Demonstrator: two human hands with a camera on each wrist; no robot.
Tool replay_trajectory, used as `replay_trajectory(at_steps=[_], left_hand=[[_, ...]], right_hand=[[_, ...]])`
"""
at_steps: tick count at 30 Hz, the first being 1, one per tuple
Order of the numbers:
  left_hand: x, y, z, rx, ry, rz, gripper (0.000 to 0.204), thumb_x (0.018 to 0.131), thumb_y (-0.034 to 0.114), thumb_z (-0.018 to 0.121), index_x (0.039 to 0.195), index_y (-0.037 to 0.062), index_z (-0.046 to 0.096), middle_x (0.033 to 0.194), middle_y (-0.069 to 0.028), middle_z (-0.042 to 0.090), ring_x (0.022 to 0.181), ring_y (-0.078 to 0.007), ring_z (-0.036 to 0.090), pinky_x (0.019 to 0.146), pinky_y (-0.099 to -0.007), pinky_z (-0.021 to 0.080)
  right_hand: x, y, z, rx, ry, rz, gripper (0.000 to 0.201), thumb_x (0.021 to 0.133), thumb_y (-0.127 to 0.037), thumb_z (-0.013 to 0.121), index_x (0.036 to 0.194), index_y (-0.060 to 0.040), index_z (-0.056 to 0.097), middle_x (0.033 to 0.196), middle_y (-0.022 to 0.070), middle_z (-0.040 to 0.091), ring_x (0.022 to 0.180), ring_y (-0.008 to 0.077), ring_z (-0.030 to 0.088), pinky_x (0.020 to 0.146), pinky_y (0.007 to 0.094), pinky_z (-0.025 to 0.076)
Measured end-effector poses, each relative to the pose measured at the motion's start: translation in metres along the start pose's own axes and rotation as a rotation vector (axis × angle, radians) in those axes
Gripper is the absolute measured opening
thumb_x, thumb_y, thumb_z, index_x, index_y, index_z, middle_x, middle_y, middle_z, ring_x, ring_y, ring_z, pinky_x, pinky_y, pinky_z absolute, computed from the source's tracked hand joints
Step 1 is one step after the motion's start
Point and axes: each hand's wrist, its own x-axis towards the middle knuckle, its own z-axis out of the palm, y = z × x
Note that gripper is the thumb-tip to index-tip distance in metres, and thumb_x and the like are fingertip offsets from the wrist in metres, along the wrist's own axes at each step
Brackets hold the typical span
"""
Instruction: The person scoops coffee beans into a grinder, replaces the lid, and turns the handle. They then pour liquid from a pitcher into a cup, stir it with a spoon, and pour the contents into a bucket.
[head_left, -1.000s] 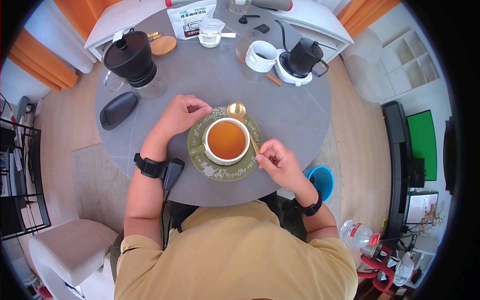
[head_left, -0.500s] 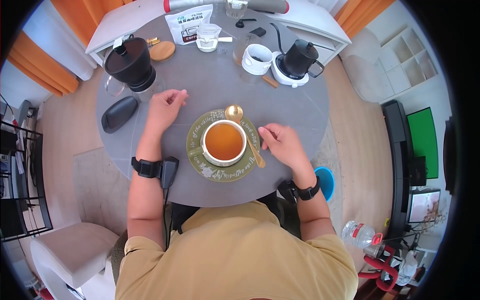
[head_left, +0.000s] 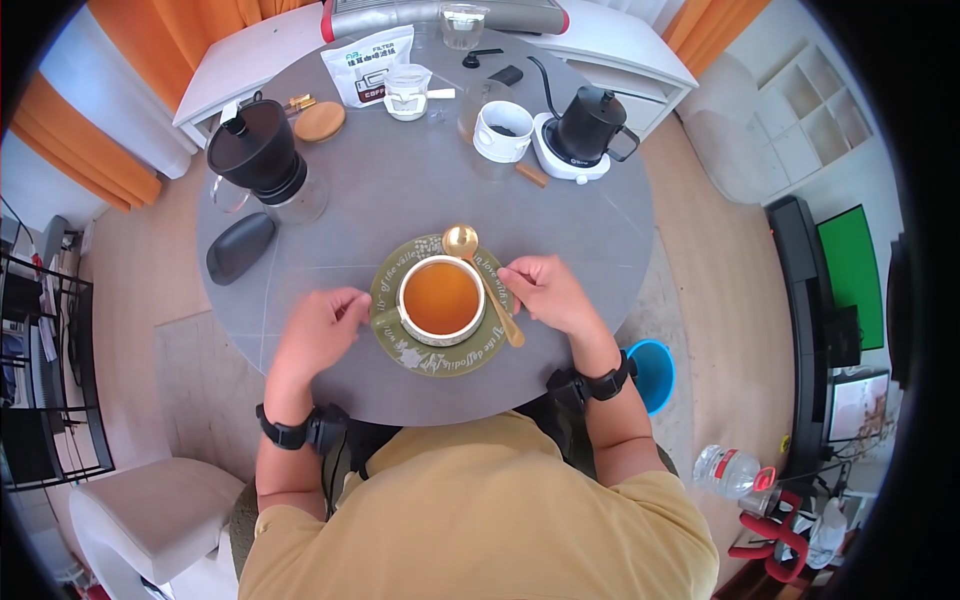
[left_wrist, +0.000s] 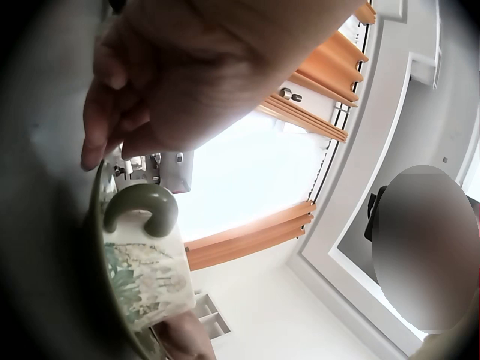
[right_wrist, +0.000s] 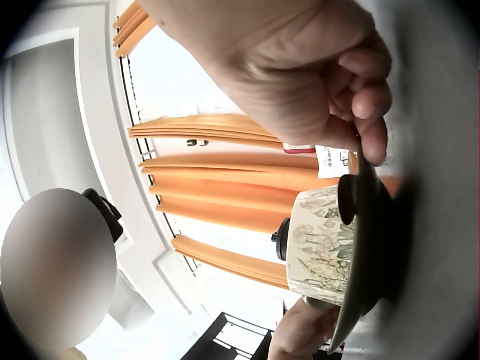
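Note:
A green saucer [head_left: 388, 343] with white lettering carries a floral cup [head_left: 443, 341] of amber liquid [head_left: 440, 297]. A gold spoon [head_left: 460, 241] leans along the saucer's right side, bowl at the far rim. With thumb and finger on either side of the rim, my right hand [head_left: 550, 292] pinches the saucer's right edge; the right wrist view shows this hold closely. At the left edge, my left hand [head_left: 325, 325] has its curled fingertips around the rim, just beside the cup's green handle [left_wrist: 161, 206].
A coffee grinder [head_left: 255, 150] and a black case [head_left: 240, 248] stand on the left. Farther back are a coffee filter bag [head_left: 370, 65], a drip holder [head_left: 406, 92], a white cup [head_left: 502, 132] and a black kettle [head_left: 590, 125] on a white base.
My right hand has let go of the spoon's handle, leaving it on the saucer, and taken the right rim. My left hand has come from the far left side down to the left rim.

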Motion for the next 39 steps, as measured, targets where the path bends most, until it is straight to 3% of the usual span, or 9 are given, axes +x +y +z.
replay_trajectory(at_steps=[4, 13, 15, 19, 25, 34, 36, 39], left_hand=[[-0.014, -0.009, 0.010, -0.111, -0.093, -0.046, 0.023, 0.092, 0.017, 0.052, 0.089, -0.0019, 0.066, 0.067, -0.0033, 0.064, 0.054, -0.0080, 0.054, 0.052, -0.0240, 0.042], [-0.031, -0.003, 0.025, -0.328, -0.079, -0.185, 0.017, 0.092, 0.011, 0.051, 0.094, -0.0016, 0.062, 0.074, -0.0021, 0.064, 0.059, -0.0070, 0.057, 0.054, -0.0204, 0.045], [-0.033, -0.005, 0.030, -0.379, -0.074, -0.179, 0.017, 0.092, 0.011, 0.051, 0.098, -0.0012, 0.061, 0.076, -0.0022, 0.064, 0.062, -0.0071, 0.058, 0.056, -0.0206, 0.046], [-0.034, -0.012, 0.038, -0.496, -0.049, -0.129, 0.018, 0.093, 0.008, 0.049, 0.104, -0.0013, 0.059, 0.081, -0.0029, 0.063, 0.070, -0.0083, 0.059, 0.062, -0.0213, 0.050], [-0.032, -0.016, 0.040, -0.533, -0.047, -0.120, 0.015, 0.093, 0.006, 0.048, 0.100, -0.0020, 0.058, 0.082, -0.0029, 0.062, 0.073, -0.0081, 0.059, 0.068, -0.0231, 0.051], [-0.006, -0.016, 0.023, -0.472, -0.004, -0.104, 0.015, 0.092, 0.005, 0.047, 0.097, -0.0034, 0.059, 0.079, -0.0035, 0.061, 0.070, -0.0086, 0.059, 0.066, -0.0222, 0.050], [0.003, -0.017, 0.018, -0.475, 0.015, -0.092, 0.015, 0.092, 0.005, 0.047, 0.097, -0.0035, 0.059, 0.078, -0.0036, 0.061, 0.069, -0.0088, 0.059, 0.065, -0.0220, 0.049], [0.023, -0.021, 0.010, -0.469, 0.035, -0.076, 0.016, 0.092, 0.006, 0.047, 0.096, -0.0028, 0.060, 0.078, -0.0030, 0.061, 0.067, -0.0089, 0.058, 0.064, -0.0216, 0.049]], right_hand=[[0.001, 0.002, 0.000, 0.013, -0.014, 0.005, 0.025, 0.093, -0.021, 0.054, 0.079, -0.0030, 0.065, 0.056, -0.0008, 0.057, 0.044, 0.0035, 0.043, 0.040, 0.0201, 0.034], [-0.001, -0.006, 0.000, 0.003, -0.012, 0.049, 0.026, 0.092, -0.018, 0.053, 0.077, -0.0002, 0.065, 0.055, 0.0027, 0.059, 0.049, 0.0069, 0.049, 0.048, 0.0245, 0.038], [0.000, -0.001, 0.001, -0.001, -0.017, 0.020, 0.024, 0.093, -0.020, 0.053, 0.080, -0.0028, 0.065, 0.055, -0.0010, 0.056, 0.044, 0.0035, 0.042, 0.040, 0.0203, 0.033], [0.000, -0.001, 0.002, -0.022, -0.004, 0.010, 0.024, 0.093, -0.019, 0.054, 0.080, -0.0027, 0.065, 0.054, -0.0010, 0.056, 0.043, 0.0036, 0.043, 0.040, 0.0205, 0.034], [-0.001, -0.001, 0.005, -0.025, 0.033, 0.002, 0.023, 0.092, -0.019, 0.054, 0.081, -0.0027, 0.065, 0.053, -0.0010, 0.056, 0.043, 0.0039, 0.043, 0.041, 0.0210, 0.034], [0.021, -0.011, 0.008, -0.057, 0.063, -0.011, 0.024, 0.093, -0.020, 0.053, 0.083, -0.0021, 0.065, 0.056, -0.0001, 0.057, 0.043, 0.0048, 0.043, 0.041, 0.0214, 0.034], [0.029, -0.017, 0.008, -0.062, 0.092, -0.005, 0.024, 0.091, -0.017, 0.053, 0.081, 0.0018, 0.065, 0.057, 0.0060, 0.061, 0.053, 0.0118, 0.060, 0.050, 0.0265, 0.044], [0.048, -0.019, 0.009, -0.059, 0.103, -0.038, 0.025, 0.090, -0.017, 0.053, 0.081, 0.0019, 0.065, 0.059, 0.0072, 0.062, 0.053, 0.0131, 0.060, 0.051, 0.0275, 0.045]])
